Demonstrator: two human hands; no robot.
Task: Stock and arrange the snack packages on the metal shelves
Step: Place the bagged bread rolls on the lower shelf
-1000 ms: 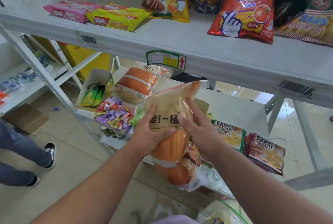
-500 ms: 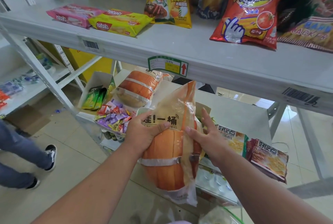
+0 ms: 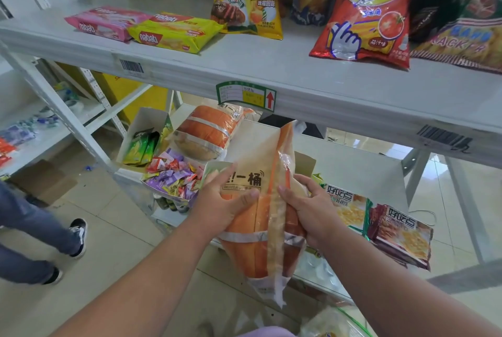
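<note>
1. Two hands hold one snack bag point(image 3: 260, 217), orange and beige, upright in the air in front of the lower shelf point(image 3: 353, 171).
2. The left hand point(image 3: 225, 206) grips the bag's left side, with the thumb curled across the printed front.
3. The right hand point(image 3: 307, 206) grips the right side, its fingers wrapped round the bag near the back seam.
4. A second bag of the same kind point(image 3: 209, 133) already lies on the lower shelf, behind an open box of candies point(image 3: 173, 176).
5. The upper shelf point(image 3: 244, 70) carries wafer packs point(image 3: 173, 32) and chip bags point(image 3: 364, 11).
6. I judge the step in hand is placing: the bag is carried but not yet set down.
7. The next move probably calls for lowering it onto a bare part of the lower shelf, perhaps beside its twin, without pushing the candy box or the cookie packs point(image 3: 385, 225) at the right.
</note>
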